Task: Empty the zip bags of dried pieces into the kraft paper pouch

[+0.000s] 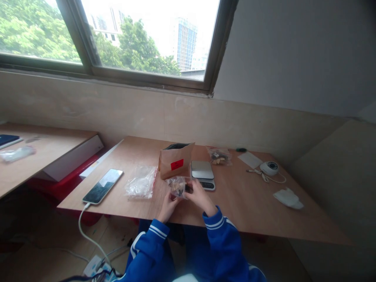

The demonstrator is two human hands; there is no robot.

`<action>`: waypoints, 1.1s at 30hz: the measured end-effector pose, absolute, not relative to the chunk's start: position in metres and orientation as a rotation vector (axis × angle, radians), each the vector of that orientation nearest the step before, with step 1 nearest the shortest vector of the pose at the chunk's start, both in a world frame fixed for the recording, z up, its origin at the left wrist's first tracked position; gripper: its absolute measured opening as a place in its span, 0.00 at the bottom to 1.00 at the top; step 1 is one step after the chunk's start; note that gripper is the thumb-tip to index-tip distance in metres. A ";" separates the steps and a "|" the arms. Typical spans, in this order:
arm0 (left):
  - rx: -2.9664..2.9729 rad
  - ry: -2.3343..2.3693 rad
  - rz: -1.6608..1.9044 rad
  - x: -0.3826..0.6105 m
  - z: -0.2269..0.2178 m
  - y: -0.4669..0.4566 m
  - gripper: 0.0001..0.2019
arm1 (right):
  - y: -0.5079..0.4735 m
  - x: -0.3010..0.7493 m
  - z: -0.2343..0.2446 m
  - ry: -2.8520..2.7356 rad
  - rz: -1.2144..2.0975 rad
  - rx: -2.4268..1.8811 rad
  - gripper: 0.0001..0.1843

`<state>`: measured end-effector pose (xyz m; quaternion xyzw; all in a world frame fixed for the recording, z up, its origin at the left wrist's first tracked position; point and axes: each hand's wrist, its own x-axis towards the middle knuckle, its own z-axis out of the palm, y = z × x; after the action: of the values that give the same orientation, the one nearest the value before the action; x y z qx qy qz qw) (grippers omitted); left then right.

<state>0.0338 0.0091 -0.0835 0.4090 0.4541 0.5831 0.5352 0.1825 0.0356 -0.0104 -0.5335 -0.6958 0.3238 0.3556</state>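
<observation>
Blue sleeves [219, 235] nearest: left hand [168, 206] and right hand [200, 196] are gripping a small pouch [177, 186]; filled bag [219, 156] beyond the fingers, empty bags [140, 182] to their left.

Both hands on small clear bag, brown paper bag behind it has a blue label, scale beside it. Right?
No. Head view: the label on the brown paper bag is red, not blue. Left hand and right hand hold the small clear bag, scale beside it.

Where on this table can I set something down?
Bare wood between scale and white cloth, to the near edge; also behind the phone. Crowded around the paper bag, where left hand and right hand hold a small bag.
</observation>
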 end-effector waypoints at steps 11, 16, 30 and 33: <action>0.969 1.080 1.373 0.033 -0.086 0.009 0.18 | 0.032 0.187 -0.002 -1.818 0.954 -1.348 0.12; 0.953 1.028 1.344 0.033 -0.086 0.010 0.23 | 0.037 0.192 0.005 -1.731 1.021 -1.295 0.12; 1.014 1.042 1.344 0.032 -0.095 0.015 0.25 | 0.068 0.195 0.068 -1.324 1.183 -0.966 0.20; 1.010 1.058 1.337 0.031 -0.100 0.016 0.25 | 0.094 0.181 0.097 -1.349 1.059 -0.844 0.20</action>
<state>0.0312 0.0158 -0.1005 0.4262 0.4466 0.5644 0.5480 0.1815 0.0937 0.0974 -0.3605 -0.5764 0.4525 0.5771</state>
